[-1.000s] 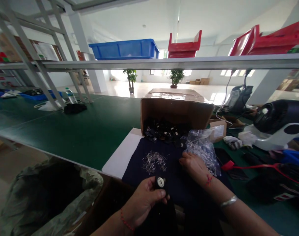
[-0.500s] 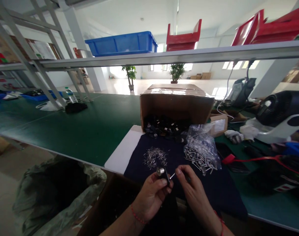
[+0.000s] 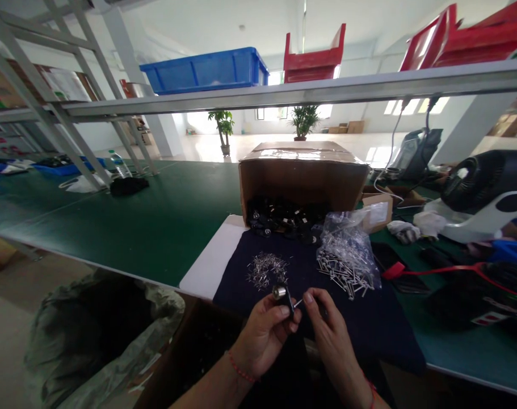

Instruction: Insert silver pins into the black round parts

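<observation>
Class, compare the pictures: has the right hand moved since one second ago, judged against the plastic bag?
Yes: the right hand has moved away from the plastic bag, toward the person, and is now close to the left hand.

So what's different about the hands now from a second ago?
The right hand has moved from the plastic bag back toward the left hand. It now pinches a thin metal pin, held up to the black part. The left hand has turned that part, so its silver knob shows more side-on. The left hand's hold, the pin pile and the cardboard box stayed.
</observation>
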Tool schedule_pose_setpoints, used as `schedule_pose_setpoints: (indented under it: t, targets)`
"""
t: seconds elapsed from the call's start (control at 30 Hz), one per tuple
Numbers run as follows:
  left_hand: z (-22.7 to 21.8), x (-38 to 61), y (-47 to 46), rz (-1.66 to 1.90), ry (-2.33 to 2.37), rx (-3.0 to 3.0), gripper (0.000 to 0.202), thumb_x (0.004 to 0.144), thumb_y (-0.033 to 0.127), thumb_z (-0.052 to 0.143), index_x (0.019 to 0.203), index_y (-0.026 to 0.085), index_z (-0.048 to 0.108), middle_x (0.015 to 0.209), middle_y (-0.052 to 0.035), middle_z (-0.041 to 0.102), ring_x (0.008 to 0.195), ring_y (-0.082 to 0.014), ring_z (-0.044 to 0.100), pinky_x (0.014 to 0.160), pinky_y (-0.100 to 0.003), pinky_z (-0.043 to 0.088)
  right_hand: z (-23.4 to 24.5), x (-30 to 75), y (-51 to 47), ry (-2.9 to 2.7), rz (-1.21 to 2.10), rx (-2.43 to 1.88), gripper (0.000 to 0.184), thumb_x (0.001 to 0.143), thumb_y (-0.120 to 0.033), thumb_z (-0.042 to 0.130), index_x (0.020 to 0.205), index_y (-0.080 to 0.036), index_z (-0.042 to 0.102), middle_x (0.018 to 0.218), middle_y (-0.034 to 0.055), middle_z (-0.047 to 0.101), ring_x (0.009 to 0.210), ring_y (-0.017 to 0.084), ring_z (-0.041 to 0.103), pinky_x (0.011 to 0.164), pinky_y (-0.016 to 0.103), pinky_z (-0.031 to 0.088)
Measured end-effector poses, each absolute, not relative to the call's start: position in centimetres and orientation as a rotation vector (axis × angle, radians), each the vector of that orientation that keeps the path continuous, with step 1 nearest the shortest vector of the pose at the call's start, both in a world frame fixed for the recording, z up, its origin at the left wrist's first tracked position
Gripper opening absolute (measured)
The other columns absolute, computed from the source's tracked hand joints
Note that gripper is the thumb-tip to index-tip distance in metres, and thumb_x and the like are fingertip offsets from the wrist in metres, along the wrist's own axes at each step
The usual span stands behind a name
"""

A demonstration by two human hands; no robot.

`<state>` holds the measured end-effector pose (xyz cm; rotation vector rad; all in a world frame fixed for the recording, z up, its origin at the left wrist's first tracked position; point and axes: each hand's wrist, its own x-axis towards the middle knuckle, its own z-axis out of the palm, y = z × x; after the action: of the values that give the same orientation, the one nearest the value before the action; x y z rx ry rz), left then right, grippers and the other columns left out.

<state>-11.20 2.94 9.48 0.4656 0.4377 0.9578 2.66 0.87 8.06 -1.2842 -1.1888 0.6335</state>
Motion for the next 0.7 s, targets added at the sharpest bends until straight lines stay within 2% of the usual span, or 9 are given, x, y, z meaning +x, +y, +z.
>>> schedule_pose_setpoints:
  t: [0.2,0.4,0.57,0.7]
  targets:
    - [10.0,-11.7,3.7,0.958,0.440,0.465,0.024,0.065,0.015,0.084,0.085,0.010,0.072,0.083,-0.0040,0.067,0.069,-0.0102,0.060,0.057,-0.020,0.041,8.1,3.3,0.8,-1.469,0.438,-1.209,0.024,0.101,-0.039,0.051,0.088,-0.022,0.060,0.078,0.0003,0.056,0.068,0.015,0.055,0.061,0.025,0.046]
    - [10.3,-12.0,4.7,0.920,0.478,0.567,0.025,0.062,0.016,0.081,0.082,0.011,0.066,0.079,-0.0022,0.063,0.065,-0.0101,0.057,0.055,-0.022,0.037,8.2,4.6,1.1,-1.743,0.251,-1.219,0.013,0.103,-0.026,0.047,0.094,-0.023,0.057,0.086,0.0026,0.058,0.072,0.016,0.058,0.062,0.026,0.046]
    - [10.6,-12.1,6.4,0.732,0.636,0.819,0.023,0.061,0.019,0.073,0.080,0.014,0.060,0.069,0.0005,0.060,0.060,-0.0096,0.056,0.054,-0.022,0.039,6.9,5.8,1.9,-2.045,0.044,-1.316,0.019,0.103,-0.024,0.047,0.090,-0.023,0.060,0.086,0.0047,0.061,0.076,0.020,0.059,0.068,0.031,0.046]
    - [10.1,-11.7,7.5,0.592,0.692,0.909,0.020,0.057,0.014,0.068,0.076,0.013,0.060,0.060,0.0004,0.060,0.053,-0.0095,0.054,0.050,-0.022,0.039,6.0,6.4,1.9,-2.167,0.018,-1.324,0.028,0.104,-0.027,0.044,0.083,-0.023,0.063,0.080,0.0049,0.062,0.072,0.021,0.058,0.067,0.034,0.043]
